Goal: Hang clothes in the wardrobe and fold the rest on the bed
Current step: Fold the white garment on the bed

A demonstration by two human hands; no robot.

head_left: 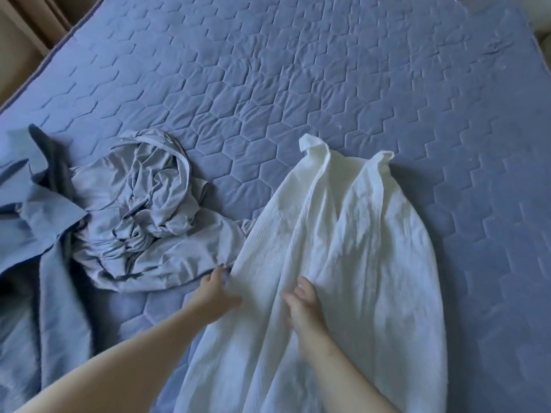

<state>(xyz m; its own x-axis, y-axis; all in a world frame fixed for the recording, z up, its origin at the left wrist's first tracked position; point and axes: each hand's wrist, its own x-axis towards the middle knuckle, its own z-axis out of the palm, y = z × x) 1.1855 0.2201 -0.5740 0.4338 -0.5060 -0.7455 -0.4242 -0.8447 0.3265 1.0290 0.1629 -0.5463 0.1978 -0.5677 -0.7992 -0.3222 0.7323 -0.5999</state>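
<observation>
A white sleeveless garment [351, 239] lies spread on the blue quilted bed [298, 70], straps pointing away from me. My left hand [216, 293] pinches its left edge, fingers closed on the cloth. My right hand [304, 308] rests on the garment's middle, and its fingers curl into a fold of the fabric. A crumpled grey-lilac garment [143, 207] sits to the left, touching the white one's edge.
A blue-grey cloth [38, 234] with a dark lining lies bunched at the left and runs down the bed's near left side. A beige floor and wooden frame [26, 34] show past the bed's far left edge.
</observation>
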